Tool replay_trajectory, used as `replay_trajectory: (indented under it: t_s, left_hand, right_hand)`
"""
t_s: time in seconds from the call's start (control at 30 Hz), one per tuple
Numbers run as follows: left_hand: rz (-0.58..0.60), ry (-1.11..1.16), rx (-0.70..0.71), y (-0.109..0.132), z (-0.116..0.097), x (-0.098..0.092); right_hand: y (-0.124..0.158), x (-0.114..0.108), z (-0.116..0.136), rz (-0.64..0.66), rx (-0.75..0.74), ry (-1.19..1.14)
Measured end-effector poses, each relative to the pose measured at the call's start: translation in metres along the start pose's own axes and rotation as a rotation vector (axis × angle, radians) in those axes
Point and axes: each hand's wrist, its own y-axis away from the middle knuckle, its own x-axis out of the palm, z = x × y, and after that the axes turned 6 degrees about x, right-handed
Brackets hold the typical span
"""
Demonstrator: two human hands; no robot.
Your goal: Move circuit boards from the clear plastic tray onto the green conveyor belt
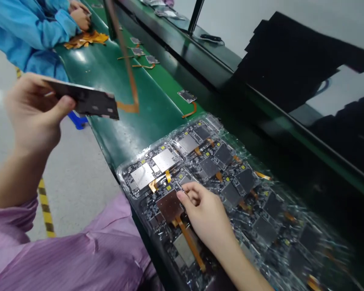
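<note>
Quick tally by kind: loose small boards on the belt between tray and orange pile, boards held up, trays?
Small grey circuit boards loose on the green conveyor belt: 4
Dark flat rectangular panel in the left hand: 1
Clear plastic tray of boards: 1
Total: 6

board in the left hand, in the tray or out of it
Out: the left hand holds the board raised, apart from the tray.

A dark circuit board [87, 102] with a long orange flex ribbon [128, 68] is tilting in the air, while a brown-shielded board [169, 205] is lying flat in the clear plastic tray [157, 139].
</note>
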Motion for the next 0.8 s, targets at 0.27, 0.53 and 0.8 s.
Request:
replay_trajectory:
  t_s: [0.27, 0.53, 0.8]
  left_hand:
    - [0.289, 0.042, 0.208, 0.045, -0.038, -0.013]
    - [0.609, 0.136, 0.518, 0.036, -0.072, 0.021]
    - [0.659, 0.128, 0.445, 0.084, -0.072, 0.032]
  right_hand:
    - [0.012, -0.007, 0.027, -0.286, -0.344, 0.506]
    - [0.015, -0.062, 0.056, -0.427, -0.588, 0.093]
    - [0.026, -0.043, 0.066, -0.121, -0.365, -0.124]
